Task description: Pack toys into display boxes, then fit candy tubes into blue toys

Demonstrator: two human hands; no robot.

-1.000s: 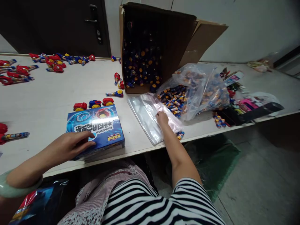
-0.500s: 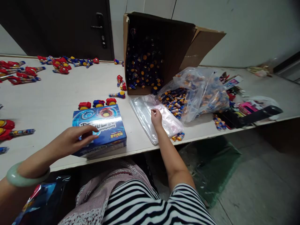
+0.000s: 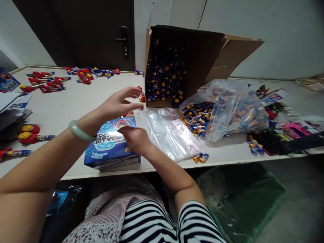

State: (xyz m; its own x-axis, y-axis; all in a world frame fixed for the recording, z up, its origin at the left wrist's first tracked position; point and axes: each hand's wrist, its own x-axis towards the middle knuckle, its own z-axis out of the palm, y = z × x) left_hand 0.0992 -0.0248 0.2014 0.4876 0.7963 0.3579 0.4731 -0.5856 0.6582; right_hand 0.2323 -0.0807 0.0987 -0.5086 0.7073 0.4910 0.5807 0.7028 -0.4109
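A blue printed box [image 3: 111, 145] lies near the table's front edge. Above its far side my left hand [image 3: 121, 101] reaches out with fingers and thumb apart, holding nothing, close to small red toys and a large carton [image 3: 212, 50]. My right hand [image 3: 135, 138] is over the box's right part, its fingers pinched together; whatever is between them, if anything, is too small to name. Flat clear plastic bags [image 3: 169, 135] lie right of the box. Behind the box, my left hand partly covers the toys.
The carton, on its side, holds many dark blue and yellow toys. Right of it a clear bag [image 3: 233, 108] spills small orange and blue tubes. Red and blue toys [image 3: 50, 82] lie at the far left. A green sack [image 3: 243, 199] is below the table edge.
My left hand has moved up and right, past the box, and its fingers have spread. My right hand has moved left from the plastic bags to the box. The view has shifted left.
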